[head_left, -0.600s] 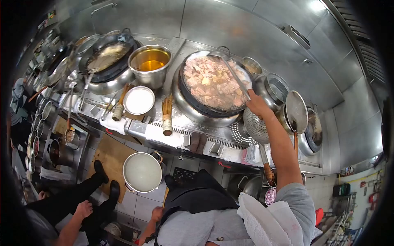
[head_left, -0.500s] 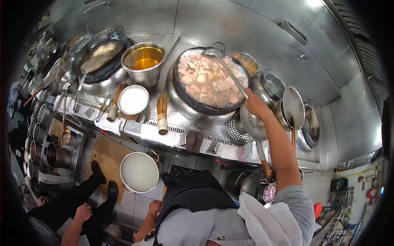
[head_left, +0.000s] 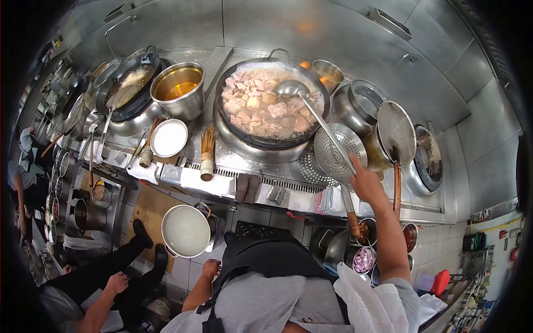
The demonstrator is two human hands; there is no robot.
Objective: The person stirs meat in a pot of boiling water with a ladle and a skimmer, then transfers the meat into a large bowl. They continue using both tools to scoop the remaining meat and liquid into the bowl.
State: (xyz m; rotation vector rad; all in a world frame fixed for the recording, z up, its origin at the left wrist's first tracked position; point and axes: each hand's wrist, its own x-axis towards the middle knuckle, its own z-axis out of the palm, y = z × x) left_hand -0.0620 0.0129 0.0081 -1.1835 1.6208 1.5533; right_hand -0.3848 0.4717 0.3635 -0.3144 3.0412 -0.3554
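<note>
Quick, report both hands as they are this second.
Left hand: held low beside the apron, fingers partly curled; whether it grips anything cannot be told.
Right hand: closed on the handle of the ladle.

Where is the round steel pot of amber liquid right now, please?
The steel pot stands at the upper left of the head view, between the smaller black wok and the large black wok of pale meat pieces.

seemingly glossy metal ladle (head_left: 291, 88)
</note>
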